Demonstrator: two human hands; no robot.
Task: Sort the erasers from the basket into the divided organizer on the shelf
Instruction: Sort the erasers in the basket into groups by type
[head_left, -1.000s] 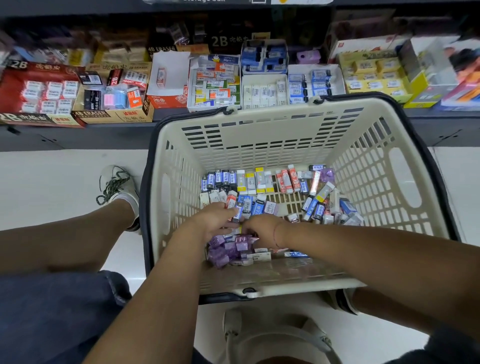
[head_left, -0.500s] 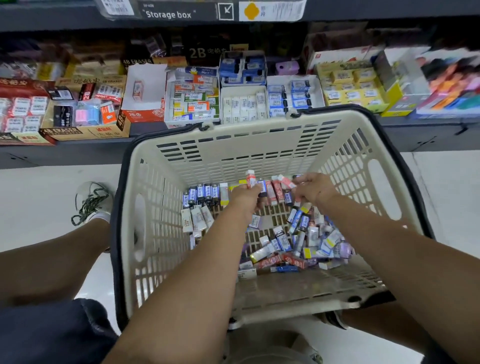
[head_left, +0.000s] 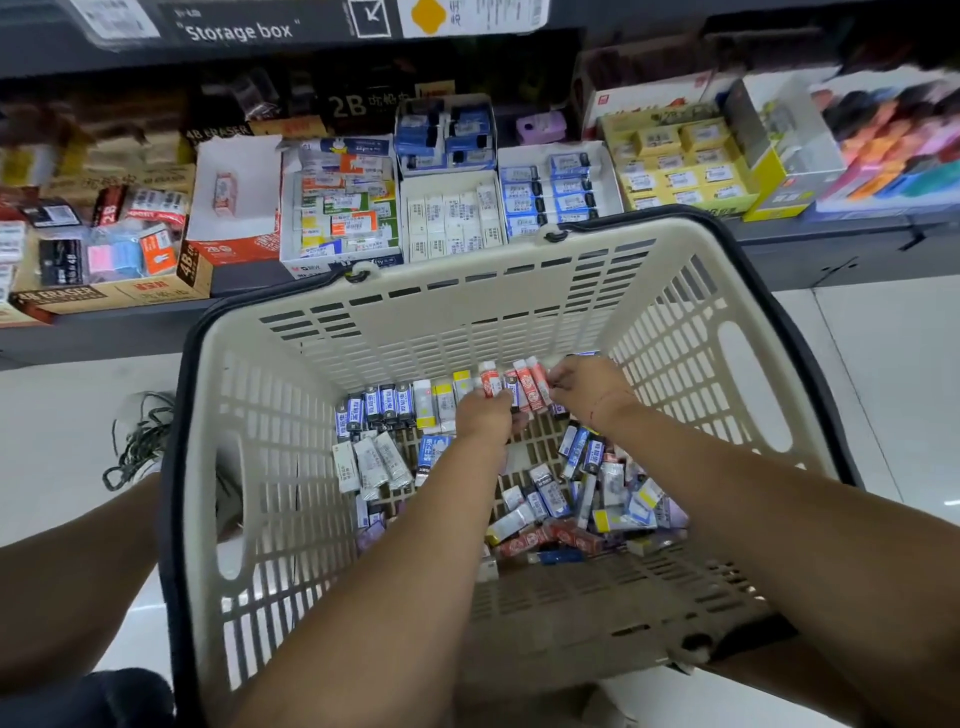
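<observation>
**Head view: both hands up at the red erasers**

Has left the near pile (head_left: 587, 499) within 1 second and reached to the far end of the basket (head_left: 467, 322). Pinches 1 red eraser (head_left: 488, 378) in the curled fingers (head_left: 470, 402) of the left hand (head_left: 483, 418), gripped by its lower half. Holds it upright, long axis near vertical, top end pointing toward the shelf (head_left: 831, 249). Curls the right hand (head_left: 589, 389) onto the neighbouring red erasers (head_left: 531, 387), which lean slightly left along the same axis. Looks like gathering 1 colour before a lift. Still needs the carry to the divided organizer (head_left: 447, 174), well apart beyond the basket rim. Leaves the blue row (head_left: 382, 405) standing untouched beside.
</observation>
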